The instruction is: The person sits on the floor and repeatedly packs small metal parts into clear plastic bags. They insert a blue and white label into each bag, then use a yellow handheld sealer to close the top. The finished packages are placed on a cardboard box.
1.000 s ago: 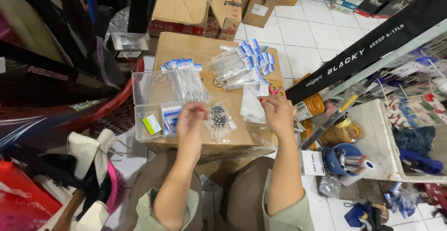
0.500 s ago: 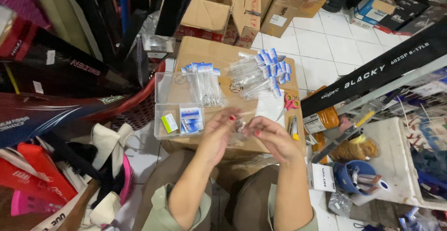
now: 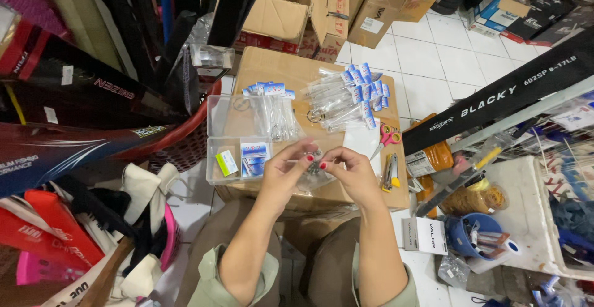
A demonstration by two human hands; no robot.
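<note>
Pinching together, left hand point(image 3: 286, 172) and right hand point(image 3: 350, 170) each clamp their grip on one small clear crinkled plastic bag of dark metal pieces point(image 3: 314, 170), held above the brown cardboard box point(image 3: 278, 72). Beside it: rectangular clear plastic compartment tray point(image 3: 223, 121) and pink-handled scissors point(image 3: 387, 137).

On the cardboard box point(image 3: 266, 66) I saw the compartment tray point(image 3: 216, 143) along its left edge, packet bundles point(image 3: 346, 97) toward the far right, and scissors point(image 3: 387, 138) with a cutter point(image 3: 390, 171) at the right edge.
</note>
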